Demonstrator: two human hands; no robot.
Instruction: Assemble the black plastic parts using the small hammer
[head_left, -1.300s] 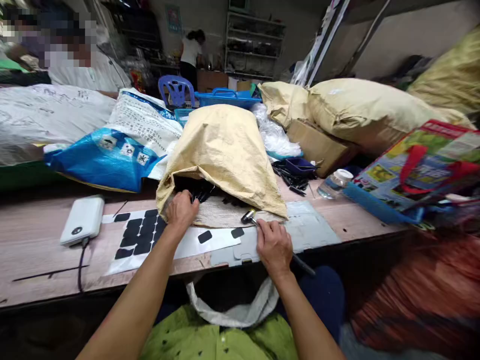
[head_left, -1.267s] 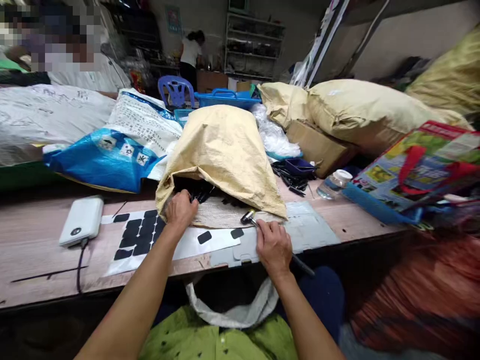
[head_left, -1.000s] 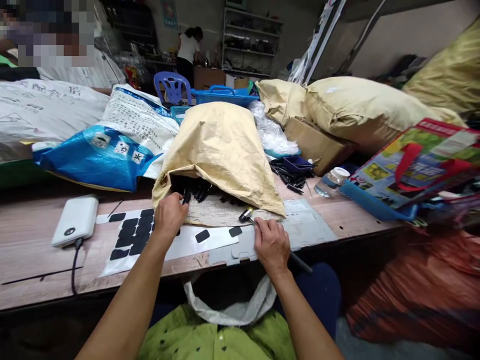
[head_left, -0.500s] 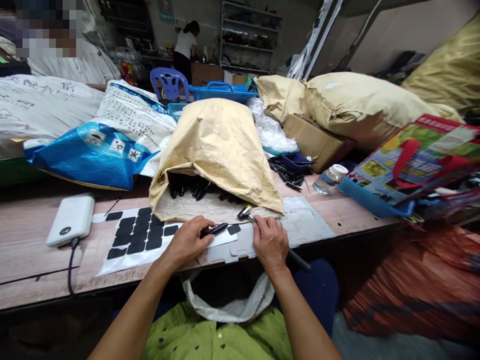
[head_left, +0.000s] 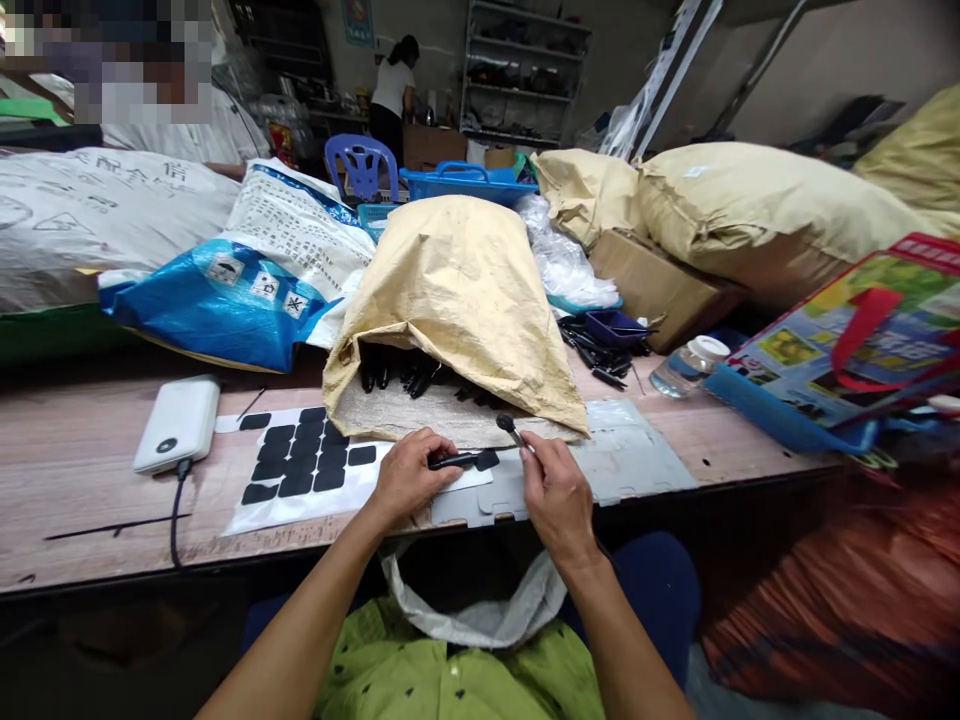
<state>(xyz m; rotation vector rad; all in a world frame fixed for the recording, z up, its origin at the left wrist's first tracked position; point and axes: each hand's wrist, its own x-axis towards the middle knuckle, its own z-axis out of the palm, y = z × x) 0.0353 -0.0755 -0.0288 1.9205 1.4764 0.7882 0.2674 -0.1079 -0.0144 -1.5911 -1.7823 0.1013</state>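
Note:
My left hand (head_left: 414, 472) is closed on a slim black object (head_left: 454, 461), shaped like a pen or a closed knife handle, lying low over the table's front edge. My right hand (head_left: 559, 492) grips a small hammer (head_left: 507, 424) by its metal shaft, the dark head pointing up and left. The rest of its handle is hidden behind the hand. Under the black object's tip is a black rounded patch (head_left: 487, 459). A white sheet (head_left: 262, 512) with several more black patches lies left of my left hand. Straight ahead, a tan sack (head_left: 457, 270) gapes towards me, with slim black pieces (head_left: 416, 378) inside.
On the left stand a white power bank (head_left: 178, 425) with a cable and a blue-white sack (head_left: 225, 310). To the right are a pile of black pieces (head_left: 600, 362), a lidded jar (head_left: 686, 365) and a colourful bag (head_left: 847, 345) in a blue tray. People are in the background.
The hammer has turned in my right hand, so its dark face shows and its handle end is hidden. My left hand keeps the black object, now reaching the patch. The view has swung slightly left.

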